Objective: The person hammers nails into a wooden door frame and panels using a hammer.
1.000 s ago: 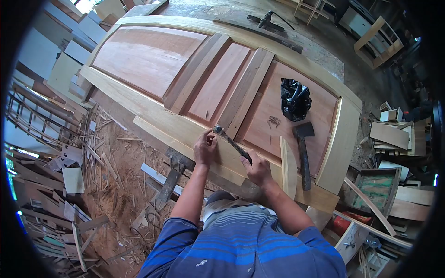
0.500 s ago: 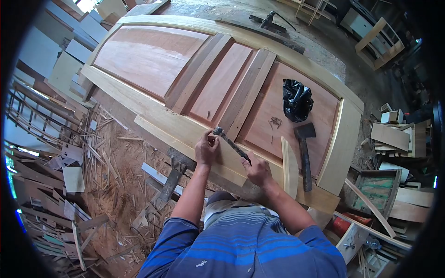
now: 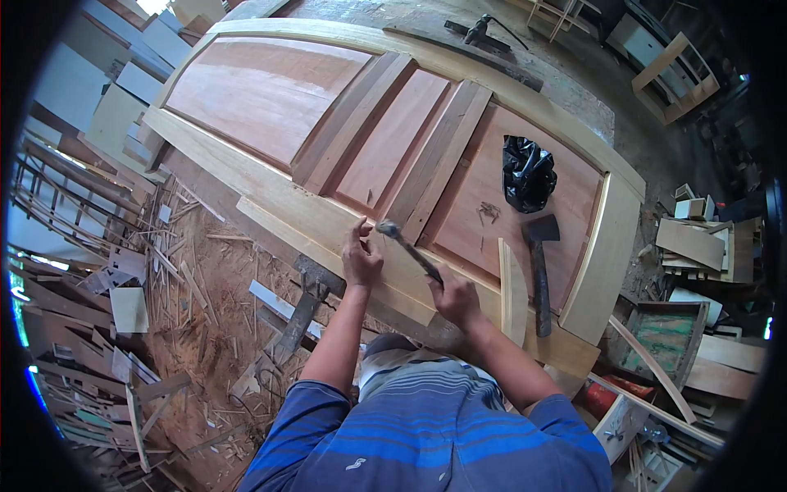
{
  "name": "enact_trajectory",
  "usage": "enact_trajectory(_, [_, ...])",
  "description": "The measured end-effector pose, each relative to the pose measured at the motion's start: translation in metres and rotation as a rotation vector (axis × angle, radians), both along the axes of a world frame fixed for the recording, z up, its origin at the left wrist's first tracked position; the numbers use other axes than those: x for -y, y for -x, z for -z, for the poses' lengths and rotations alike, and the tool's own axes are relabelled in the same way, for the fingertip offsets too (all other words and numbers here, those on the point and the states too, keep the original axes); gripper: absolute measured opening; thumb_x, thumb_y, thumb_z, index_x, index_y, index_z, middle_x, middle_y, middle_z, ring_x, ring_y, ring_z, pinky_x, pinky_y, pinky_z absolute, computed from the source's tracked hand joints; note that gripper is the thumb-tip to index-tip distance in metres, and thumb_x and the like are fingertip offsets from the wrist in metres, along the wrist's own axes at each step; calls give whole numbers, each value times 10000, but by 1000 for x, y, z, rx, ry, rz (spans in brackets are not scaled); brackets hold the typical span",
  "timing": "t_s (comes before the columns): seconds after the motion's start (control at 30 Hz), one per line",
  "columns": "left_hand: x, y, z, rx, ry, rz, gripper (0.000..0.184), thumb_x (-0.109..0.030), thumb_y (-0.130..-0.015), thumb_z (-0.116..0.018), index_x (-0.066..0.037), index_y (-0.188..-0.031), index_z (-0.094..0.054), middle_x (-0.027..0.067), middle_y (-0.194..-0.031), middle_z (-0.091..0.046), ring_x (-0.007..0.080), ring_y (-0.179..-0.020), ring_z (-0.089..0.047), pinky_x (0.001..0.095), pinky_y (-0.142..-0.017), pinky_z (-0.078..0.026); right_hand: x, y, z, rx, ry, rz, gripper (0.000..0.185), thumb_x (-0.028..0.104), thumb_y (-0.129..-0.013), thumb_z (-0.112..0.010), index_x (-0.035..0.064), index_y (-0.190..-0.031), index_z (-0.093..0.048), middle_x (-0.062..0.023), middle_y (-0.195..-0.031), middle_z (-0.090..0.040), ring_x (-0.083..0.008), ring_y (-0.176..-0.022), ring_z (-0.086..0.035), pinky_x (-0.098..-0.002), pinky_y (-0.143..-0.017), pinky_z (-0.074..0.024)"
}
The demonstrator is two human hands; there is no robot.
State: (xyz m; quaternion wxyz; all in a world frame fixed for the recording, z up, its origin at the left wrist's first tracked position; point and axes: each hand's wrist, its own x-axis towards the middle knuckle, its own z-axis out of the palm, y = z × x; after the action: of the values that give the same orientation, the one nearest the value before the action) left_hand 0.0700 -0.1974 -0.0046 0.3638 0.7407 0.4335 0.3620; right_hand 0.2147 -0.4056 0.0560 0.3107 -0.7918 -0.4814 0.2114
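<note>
My right hand is wrapped round the handle of a hammer. The hammer's head is just over the pale edge rail of a wooden door panel, close to my left fingertips. My left hand rests at that rail with its fingers partly raised and apart, and nothing shows between them. Any nail under the hammer head is too small to make out. On the reddish panel lie a small pile of nails, a black plastic bag and a hatchet. A curved pale wood strip lies beside the hatchet.
A clamp grips the bench edge at the left of my body. Another metal tool sits on the far side of the bench. Wood offcuts and shavings cover the floor at left. A green-bottomed wooden tray stands at right.
My left hand's fingers have loosened from their pinch and drawn slightly down and left. The hammer has shifted a little, its head still near the same spot on the rail.
</note>
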Motion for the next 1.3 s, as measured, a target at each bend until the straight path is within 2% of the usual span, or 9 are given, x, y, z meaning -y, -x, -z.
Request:
enact_trajectory(0.2, [0, 0, 3, -45, -151, -72, 533, 112, -918, -489, -19, -1409, -652, 217, -1236, -713, 379, -1174, -703, 502, -1037, -561, 0, 1, -14, -45, -163, 27, 347, 438, -1121, -608, 117, -1251, -631, -265, -844, -764, -500, -817, -763, -635, -720, -584])
enact_trajectory(0.27, [0, 0, 1, -83, -177, -72, 503, 107, -922, -487, -9, -1380, -658, 216, -1229, -712, 391, -1171, -701, 502, -1047, -557, 1, 7, -28, -92, -284, 74, 340, 438, -1119, -609, 115, -1221, -632, -266, -844, -764, -507, -825, -761, -641, -724, -581])
enact_trajectory(0.4, [-2, -3, -2, -77, -176, -84, 480, 101, -914, -484, -13, -1343, -667, 213, -1197, -716, 404, -1181, -693, 502, -1047, -560, -7, -5, 10, 21, 184, 26, 306, 398, -1100, -651, 101, -1173, -634, -269, -865, -758, -521, -815, -752, -625, -707, -582])
enact_trajectory(0.6, [-2, -2, -1, -78, -149, -86, 508, 102, -884, -495, -22, -1345, -672, 212, -1197, -724, 399, -1176, -700, 499, -1039, -563, 5, 10, -11, -138, -256, 84, 326, 436, -1111, -611, 128, -1215, -607, -277, -850, -762, -539, -816, -746, -653, -736, -576])
enact_trajectory(0.7, [-1, -4, -3, -89, -161, -88, 515, 104, -873, -502, -23, -1342, -674, 211, -1193, -724, 396, -1173, -702, 496, -1042, -560, -6, 0, 12, 70, 277, -24, 310, 401, -1104, -641, 102, -1184, -639, -272, -841, -751, -516, -805, -753, -614, -703, -576])
enact_trajectory(0.93, [-5, -1, 1, -92, -108, -66, 523, 103, -866, -536, -37, -1353, -667, 202, -1227, -730, 404, -1219, -683, 499, -1084, -547, 6, 8, 3, -139, -215, 73, 337, 434, -1112, -612, 134, -1266, -611, -281, -840, -758, -535, -806, -746, -668, -743, -572])
enact_trajectory(1.03, [-2, -4, 1, -85, -135, -65, 513, 111, -880, -512, -34, -1347, -669, 205, -1207, -732, 398, -1192, -699, 493, -1058, -556, -8, -1, 9, 75, 329, -16, 330, 423, -1106, -639, 116, -1226, -644, -273, -847, -755, -501, -782, -756, -622, -692, -586])
enact_trajectory(1.27, [-2, -1, 2, -79, -148, -60, 503, 113, -905, -504, -34, -1356, -672, 208, -1203, -733, 390, -1183, -708, 483, -1048, -566, 6, 9, 3, -58, -217, 30, 330, 435, -1112, -605, 123, -1219, -604, -264, -872, -776, -520, -817, -763, -658, -746, -591])
enact_trajectory(1.3, [2, 1, 1, -87, -132, -58, 505, 115, -903, -502, -34, -1354, -675, 208, -1205, -732, 390, -1183, -707, 482, -1048, -566, 6, 10, 5, -11, -44, 3, 320, 423, -1109, -618, 117, -1202, -605, -262, -868, -773, -510, -802, -764, -644, -727, -594])
